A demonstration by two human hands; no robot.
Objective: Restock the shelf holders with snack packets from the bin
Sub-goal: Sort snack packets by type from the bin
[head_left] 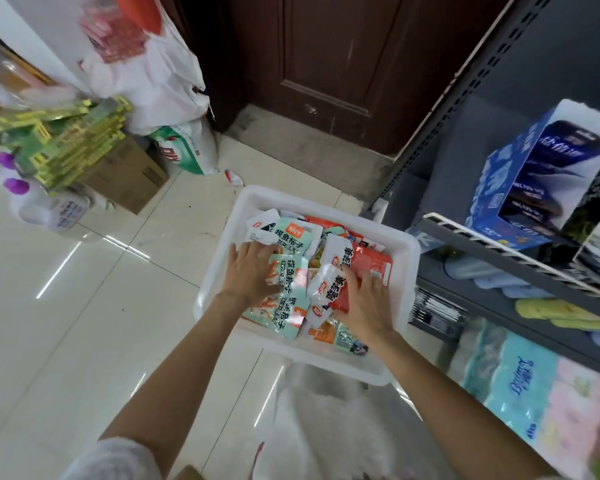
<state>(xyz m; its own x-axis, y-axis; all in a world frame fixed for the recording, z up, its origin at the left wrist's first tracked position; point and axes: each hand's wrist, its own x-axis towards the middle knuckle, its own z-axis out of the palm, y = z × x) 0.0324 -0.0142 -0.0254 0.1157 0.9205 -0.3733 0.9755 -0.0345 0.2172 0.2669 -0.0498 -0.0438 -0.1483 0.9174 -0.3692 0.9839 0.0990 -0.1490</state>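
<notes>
While both bare forearms are stretched forward and down, the left hand (251, 271) is laid palm-down, fingers spread, on mint-green snack packets (286, 289) heaped in the white rectangular plastic bin (400, 271). The bin is set on the glossy tiled floor (84, 323), just beside the dark metal shelving unit (499, 265). Beside it, the right hand (366, 303) is pressed on a red-and-white snack packet (336, 289); whether its fingers are curled round the packet cannot be told.
</notes>
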